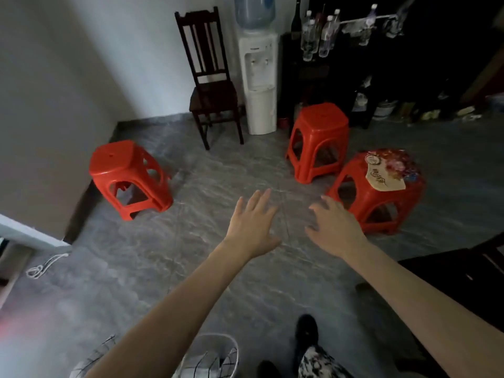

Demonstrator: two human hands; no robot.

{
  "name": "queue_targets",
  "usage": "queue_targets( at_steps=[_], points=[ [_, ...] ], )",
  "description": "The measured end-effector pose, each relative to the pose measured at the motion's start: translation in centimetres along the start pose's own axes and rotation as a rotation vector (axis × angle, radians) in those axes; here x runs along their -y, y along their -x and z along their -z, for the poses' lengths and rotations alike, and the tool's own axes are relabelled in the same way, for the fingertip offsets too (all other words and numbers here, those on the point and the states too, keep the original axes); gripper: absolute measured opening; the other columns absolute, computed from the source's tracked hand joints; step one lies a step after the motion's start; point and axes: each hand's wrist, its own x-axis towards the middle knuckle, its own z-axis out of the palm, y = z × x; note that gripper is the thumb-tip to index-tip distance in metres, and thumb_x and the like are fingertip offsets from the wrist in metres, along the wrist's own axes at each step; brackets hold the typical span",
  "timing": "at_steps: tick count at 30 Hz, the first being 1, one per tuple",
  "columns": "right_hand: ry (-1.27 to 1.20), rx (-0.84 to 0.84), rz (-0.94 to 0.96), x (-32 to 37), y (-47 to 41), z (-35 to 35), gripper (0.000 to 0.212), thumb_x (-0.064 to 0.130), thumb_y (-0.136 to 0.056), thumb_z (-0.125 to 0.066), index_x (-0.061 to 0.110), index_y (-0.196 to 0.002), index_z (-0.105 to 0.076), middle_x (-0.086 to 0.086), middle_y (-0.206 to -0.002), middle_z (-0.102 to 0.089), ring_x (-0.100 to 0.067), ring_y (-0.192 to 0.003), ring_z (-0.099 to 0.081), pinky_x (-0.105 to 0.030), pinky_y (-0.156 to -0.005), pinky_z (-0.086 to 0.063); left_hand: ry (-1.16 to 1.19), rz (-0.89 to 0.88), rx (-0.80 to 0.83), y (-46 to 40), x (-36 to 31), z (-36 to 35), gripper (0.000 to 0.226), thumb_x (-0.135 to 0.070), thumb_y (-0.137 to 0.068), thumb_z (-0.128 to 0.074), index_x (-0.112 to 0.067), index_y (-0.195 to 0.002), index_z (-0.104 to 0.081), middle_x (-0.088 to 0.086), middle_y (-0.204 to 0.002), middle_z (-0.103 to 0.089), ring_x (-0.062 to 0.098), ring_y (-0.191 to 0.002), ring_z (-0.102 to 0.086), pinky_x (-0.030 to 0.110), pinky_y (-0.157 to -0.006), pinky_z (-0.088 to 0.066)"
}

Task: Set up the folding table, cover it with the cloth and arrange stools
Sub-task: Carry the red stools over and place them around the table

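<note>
Two empty hands, left hand [252, 225] and right hand [336, 227], are reaching open-fingered toward the cloth-topped stool [377, 192]; lifting the cloth [390, 169] by both edges is likely advisable.

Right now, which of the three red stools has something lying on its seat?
The red stool nearest the right hand, at the far right: a folded flowered cloth lies on it. The other two seats are bare.
</note>
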Motion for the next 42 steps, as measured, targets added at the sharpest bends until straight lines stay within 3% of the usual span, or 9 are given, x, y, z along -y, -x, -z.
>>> queue_targets(
  at_steps=[6,10,14,19,24,42],
  points=[
    [0.023,-0.013,-0.063,-4.3,-6.9,0.6,0.055,0.043,-0.087,-0.058,0.02,-0.137,-0.047,-0.01,-0.15,-0.033,-0.031,-0.132,-0.039,-0.043,-0.103,-0.039,-0.061,-0.113,-0.015,-9.0,0.3,-0.4,0.077,-0.054,-0.083,-0.06,-0.023,-0.148,-0.031,0.006,-0.162,-0.006,0.025,-0.149,-0.004,0.052,-0.117,-0.006],
    [0.017,0.005,-0.118,-8.4,-12.5,1.4,0.058,0.043,-0.088,-0.058,0.02,-0.14,-0.043,-0.01,-0.153,-0.029,-0.03,-0.136,-0.035,-0.045,-0.106,-0.037,-0.117,-0.203,-0.065,-16.2,0.2,-0.4,0.071,-0.044,-0.078,-0.064,-0.019,-0.141,-0.043,0.009,-0.158,-0.024,0.028,-0.146,-0.02,0.054,-0.115,-0.016],
    [0.027,0.028,-0.162,-12.5,-17.9,2.5,0.063,0.044,-0.088,-0.058,0.021,-0.143,-0.037,-0.01,-0.152,-0.029,-0.03,-0.136,-0.035,-0.044,-0.106,-0.037,-0.148,-0.236,-0.013,-23.6,0.1,-0.2,0.071,-0.04,-0.081,-0.061,-0.021,-0.145,-0.036,0.007,-0.16,-0.018,0.026,-0.147,-0.015,0.052,-0.117,-0.013],
    [0.048,0.041,-0.212,-17.2,-22.5,3.9,0.067,0.043,-0.084,-0.062,0.02,-0.141,-0.036,-0.008,-0.143,-0.036,-0.028,-0.13,-0.04,-0.043,-0.1,-0.044,-0.164,-0.293,-0.005,-32.0,-1.1,0.7,0.072,-0.04,-0.078,-0.065,-0.022,-0.143,-0.04,0.008,-0.159,-0.021,0.026,-0.146,-0.018,0.051,-0.116,-0.014],
    [0.021,0.087,-0.306,-21.7,-26.2,4.4,0.074,0.042,-0.084,-0.066,0.023,-0.145,-0.03,-0.008,-0.148,-0.029,-0.027,-0.137,-0.032,-0.044,-0.105,-0.038,-0.171,-0.427,0.042,-39.4,-3.1,0.1,0.078,-0.049,-0.075,-0.067,-0.023,-0.142,-0.04,0.007,-0.157,-0.024,0.027,-0.143,-0.023,0.048,-0.116,-0.018],
    [-0.098,0.258,-0.673,-36.1,-41.0,-1.1,0.082,0.031,-0.085,-0.068,0.02,-0.15,-0.02,-0.013,-0.159,-0.013,-0.03,-0.145,-0.018,-0.047,-0.113,-0.03,-0.255,-0.746,0.265,-65.8,-6.9,-9.2,0.082,-0.047,-0.078,-0.07,-0.024,-0.146,-0.031,0.004,-0.159,-0.017,0.024,-0.144,-0.019,0.041,-0.114,-0.019]
  ],
)
